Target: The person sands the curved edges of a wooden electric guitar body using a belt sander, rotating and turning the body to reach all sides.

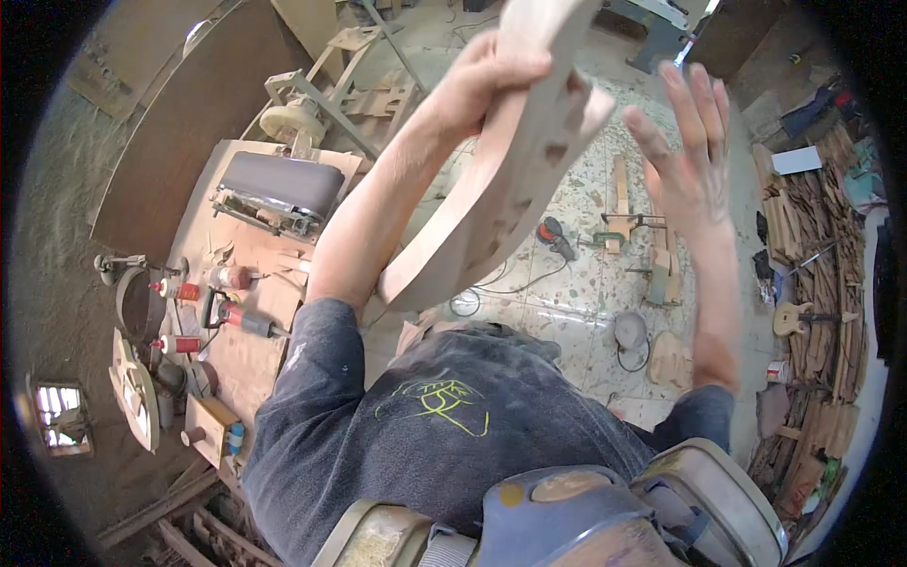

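A pale, unpainted wooden guitar body [472, 203] is raised before my chest, tilted nearly edge-on, with several cut-out pockets along its face. My left hand [491, 83] grips its upper part, thumb over the near edge and the other fingers partly hidden. The lower end of the wood comes close to my left forearm. To the right, my right hand [692, 151] is lifted with its fingers stretched out and slightly blurred. It touches nothing, and a gap separates it from the wood.
On the left bench [269, 326] stand a belt sander [283, 184], a corded power tool [248, 319] and red-and-white bottles [178, 344]. A small sander [556, 236] with a trailing cord and clamped wood [614, 241] lie on the floor. Wood scraps [822, 283] are stacked at right.
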`<state>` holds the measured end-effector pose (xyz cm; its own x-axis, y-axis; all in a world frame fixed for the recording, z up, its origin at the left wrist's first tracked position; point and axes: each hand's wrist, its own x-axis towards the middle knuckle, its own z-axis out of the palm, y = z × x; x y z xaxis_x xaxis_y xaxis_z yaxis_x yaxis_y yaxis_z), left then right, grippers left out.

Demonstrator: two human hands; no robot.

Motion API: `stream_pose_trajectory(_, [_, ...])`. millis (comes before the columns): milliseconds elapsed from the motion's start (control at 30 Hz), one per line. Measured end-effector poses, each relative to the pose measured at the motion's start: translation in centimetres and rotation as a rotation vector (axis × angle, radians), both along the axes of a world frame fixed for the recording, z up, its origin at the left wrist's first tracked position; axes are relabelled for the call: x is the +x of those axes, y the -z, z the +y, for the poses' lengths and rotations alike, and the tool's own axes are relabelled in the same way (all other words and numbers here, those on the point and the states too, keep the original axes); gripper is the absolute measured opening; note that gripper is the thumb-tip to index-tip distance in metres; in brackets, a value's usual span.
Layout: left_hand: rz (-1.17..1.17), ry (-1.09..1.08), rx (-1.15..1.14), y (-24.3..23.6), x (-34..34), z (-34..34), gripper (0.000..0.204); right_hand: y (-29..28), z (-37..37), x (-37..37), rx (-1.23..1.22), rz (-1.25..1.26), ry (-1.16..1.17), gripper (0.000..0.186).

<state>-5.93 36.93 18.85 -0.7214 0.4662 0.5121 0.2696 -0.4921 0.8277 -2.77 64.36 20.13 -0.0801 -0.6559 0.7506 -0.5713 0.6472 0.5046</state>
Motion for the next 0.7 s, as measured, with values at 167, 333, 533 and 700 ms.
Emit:
stream_pose_trajectory(167, [-0.168, 0.227, -0.059, 2.1, 3.5, 1.2, 0.076, -4.1, -2.8, -2.1, 0.478, 0.431, 0.018, 0.085])
stream_pose_trajectory(333, [-0.183, 0.388, 0.036, 4.5, 6.1, 1.4, 0.070, -4.6, -5.8, 1.3, 0.503, 0.308, -0.398, 0.055])
stream_pose_trajectory(533, [0.026, 0.470, 0.082, 5.0, 4.9, 1.1, 0.066, -6.6, -8.5, 4.2, 0.493, 0.286, -0.228, 0.013])
stream_pose_trajectory(700, [-0.070, 0.188, -0.193, 2.2, 5.4, -0.3, 0.071, -9.1, -8.6, 3.3, 0.709, 0.269, -0.119, 0.019])
